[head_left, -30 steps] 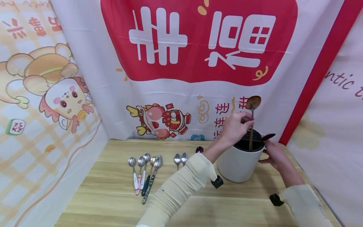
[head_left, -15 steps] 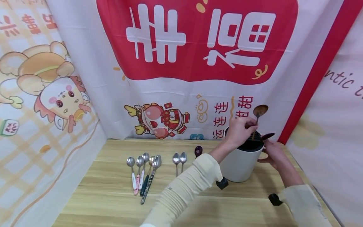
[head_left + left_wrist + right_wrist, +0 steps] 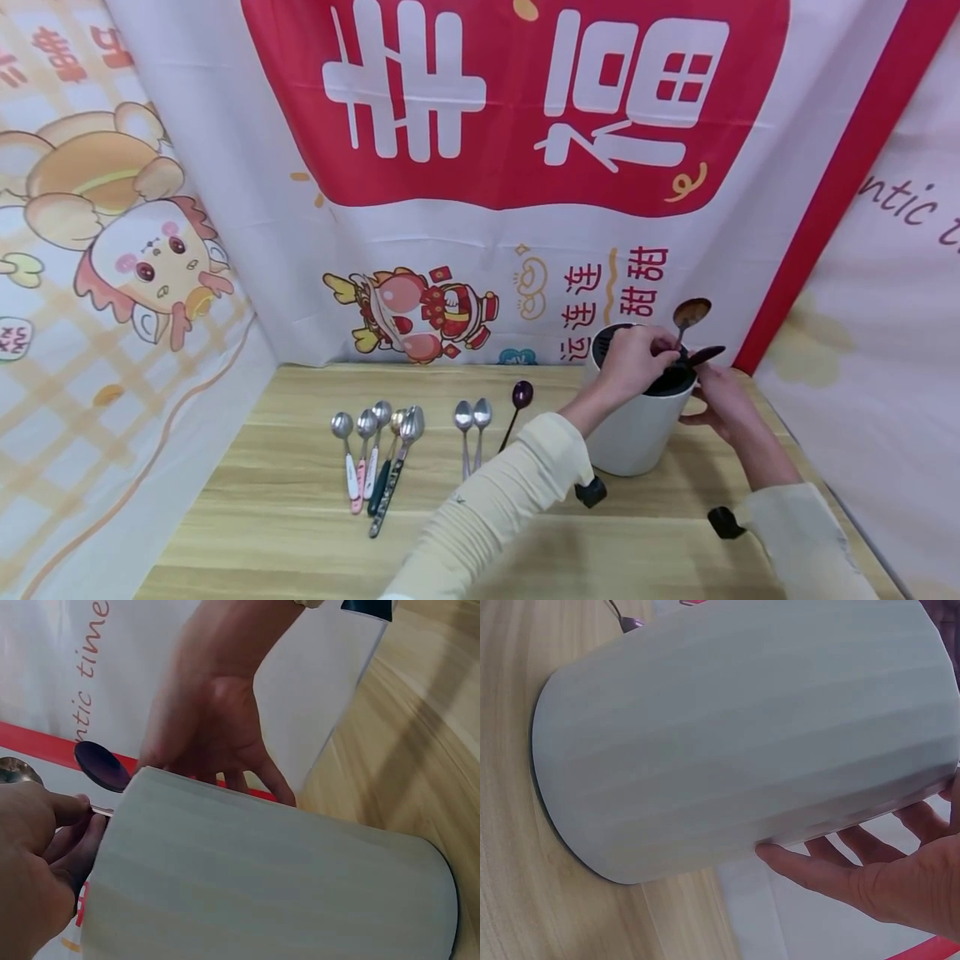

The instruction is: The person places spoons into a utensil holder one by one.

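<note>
In the head view, my left hand [image 3: 637, 358] pinches a copper-coloured spoon [image 3: 692, 313] by its handle, bowl up. The handle's lower end goes down into the black slotted top of a white utensil holder [image 3: 637, 437]. A dark purple spoon [image 3: 102, 766] leans at the holder's rim, its bowl outside; its handle is hidden. My right hand [image 3: 907, 870] steadies the holder's far right side, its extended fingers touching the ribbed wall in the right wrist view.
On the wooden table [image 3: 300, 550], several spoons with coloured handles [image 3: 378, 467] lie at the left. Two silver spoons [image 3: 463, 414] and another dark purple spoon [image 3: 522, 395] lie nearer the holder. Printed cloth [image 3: 420, 225] hangs behind and at both sides.
My left hand has moved slightly right and down, lowering the copper-coloured spoon further into the holder. My right hand stays at the holder's side. The view has shifted a little.
</note>
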`<move>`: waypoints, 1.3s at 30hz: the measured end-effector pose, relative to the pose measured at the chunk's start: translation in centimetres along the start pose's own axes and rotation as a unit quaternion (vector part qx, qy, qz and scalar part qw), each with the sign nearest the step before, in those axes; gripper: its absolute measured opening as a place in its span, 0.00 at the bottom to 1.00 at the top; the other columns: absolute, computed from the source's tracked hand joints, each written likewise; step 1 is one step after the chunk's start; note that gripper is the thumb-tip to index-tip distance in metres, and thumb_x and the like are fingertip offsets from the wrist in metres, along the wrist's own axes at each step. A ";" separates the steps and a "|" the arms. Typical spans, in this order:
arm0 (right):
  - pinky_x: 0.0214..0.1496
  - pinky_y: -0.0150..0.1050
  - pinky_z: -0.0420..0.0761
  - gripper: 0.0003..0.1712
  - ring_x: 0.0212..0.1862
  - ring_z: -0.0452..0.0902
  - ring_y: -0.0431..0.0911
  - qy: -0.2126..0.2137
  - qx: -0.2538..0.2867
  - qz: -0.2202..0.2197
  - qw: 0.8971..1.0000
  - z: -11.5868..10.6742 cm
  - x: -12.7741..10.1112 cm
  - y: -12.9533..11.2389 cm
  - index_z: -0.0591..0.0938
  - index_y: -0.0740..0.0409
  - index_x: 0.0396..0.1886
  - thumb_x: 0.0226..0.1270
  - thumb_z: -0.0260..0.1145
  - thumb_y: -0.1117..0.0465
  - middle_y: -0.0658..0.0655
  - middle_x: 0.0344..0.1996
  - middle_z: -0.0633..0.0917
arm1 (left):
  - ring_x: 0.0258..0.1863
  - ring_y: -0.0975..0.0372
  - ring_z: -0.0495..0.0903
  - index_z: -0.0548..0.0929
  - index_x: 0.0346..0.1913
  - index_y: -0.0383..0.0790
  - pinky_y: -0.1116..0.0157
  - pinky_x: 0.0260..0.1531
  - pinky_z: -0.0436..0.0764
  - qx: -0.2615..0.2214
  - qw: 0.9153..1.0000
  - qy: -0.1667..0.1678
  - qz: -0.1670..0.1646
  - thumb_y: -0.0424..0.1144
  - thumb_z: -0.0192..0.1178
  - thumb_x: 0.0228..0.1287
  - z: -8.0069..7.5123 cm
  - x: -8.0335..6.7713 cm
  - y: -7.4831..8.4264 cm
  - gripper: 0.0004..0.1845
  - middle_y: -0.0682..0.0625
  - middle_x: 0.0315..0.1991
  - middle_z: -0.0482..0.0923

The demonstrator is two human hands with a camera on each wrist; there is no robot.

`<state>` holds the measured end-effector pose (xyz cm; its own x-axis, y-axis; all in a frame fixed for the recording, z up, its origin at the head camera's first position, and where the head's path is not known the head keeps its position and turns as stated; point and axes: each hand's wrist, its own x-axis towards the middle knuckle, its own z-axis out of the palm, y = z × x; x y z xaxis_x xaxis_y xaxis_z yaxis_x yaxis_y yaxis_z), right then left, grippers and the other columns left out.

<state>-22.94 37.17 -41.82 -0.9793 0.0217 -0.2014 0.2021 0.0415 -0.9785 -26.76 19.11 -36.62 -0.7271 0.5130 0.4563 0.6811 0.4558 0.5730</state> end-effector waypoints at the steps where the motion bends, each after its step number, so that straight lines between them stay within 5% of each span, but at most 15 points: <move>1: 0.43 0.54 0.85 0.17 0.74 0.51 0.65 -0.001 0.002 -0.001 1.000 0.0 0.0 0.0 0.76 0.30 0.49 0.76 0.45 0.35 0.29 0.39 0.78 | 0.29 0.80 0.78 0.89 0.41 0.47 0.87 0.33 0.69 0.003 1.000 -0.003 -0.003 0.40 0.65 0.67 0.1 -0.1 -0.1 0.05 0.59 0.33 0.88; 15: 0.44 0.53 0.85 0.16 0.71 0.56 0.61 0.003 0.000 -0.009 1.000 -0.1 -0.1 0.0 0.79 0.29 0.45 0.74 0.48 0.32 0.26 0.38 0.79 | 0.31 0.78 0.82 0.89 0.39 0.48 0.86 0.34 0.70 0.029 0.999 -0.016 -0.021 0.40 0.68 0.64 0.9 -0.1 0.1 0.04 0.60 0.33 0.89; 21: 0.44 0.53 0.85 0.15 0.57 0.71 0.46 0.012 -0.003 -0.008 1.000 0.1 -0.4 -0.2 0.80 0.28 0.39 0.74 0.49 0.34 0.28 0.38 0.79 | 0.31 0.78 0.82 0.89 0.39 0.52 0.84 0.32 0.72 0.061 0.998 -0.016 -0.030 0.43 0.68 0.64 1.2 -0.6 0.1 0.03 0.63 0.33 0.88; 30: 0.46 0.54 0.85 0.19 0.72 0.57 0.63 0.014 -0.014 -0.006 1.000 0.4 -0.2 -0.2 0.79 0.32 0.49 0.74 0.47 0.33 0.32 0.44 0.75 | 0.30 0.74 0.80 0.90 0.37 0.55 0.79 0.28 0.72 0.100 0.994 -0.007 -0.050 0.48 0.67 0.65 1.2 -0.7 0.0 0.04 0.65 0.32 0.87; 35: 0.45 0.54 0.85 0.16 0.58 0.71 0.48 0.007 -0.018 -0.014 1.000 0.2 -0.1 -0.1 0.77 0.34 0.45 0.78 0.46 0.37 0.30 0.41 0.77 | 0.32 0.74 0.81 0.91 0.36 0.55 0.78 0.33 0.74 0.093 0.995 -0.007 -0.046 0.47 0.66 0.66 0.7 -0.7 -0.1 0.05 0.65 0.33 0.87; 39: 0.44 0.54 0.85 0.16 0.50 0.73 0.39 0.006 -0.013 -0.020 1.000 0.1 -0.2 0.1 0.78 0.34 0.43 0.78 0.45 0.39 0.30 0.39 0.78 | 0.33 0.74 0.81 0.90 0.36 0.53 0.80 0.34 0.73 0.084 0.996 0.010 -0.021 0.45 0.66 0.66 -0.1 -1.0 -0.4 0.04 0.64 0.33 0.87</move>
<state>-22.69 37.10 -41.87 -0.9863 0.0310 -0.1619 0.1637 0.0684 -0.9841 -26.31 18.33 -37.23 -0.7563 0.4771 0.4477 0.6530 0.5926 0.4716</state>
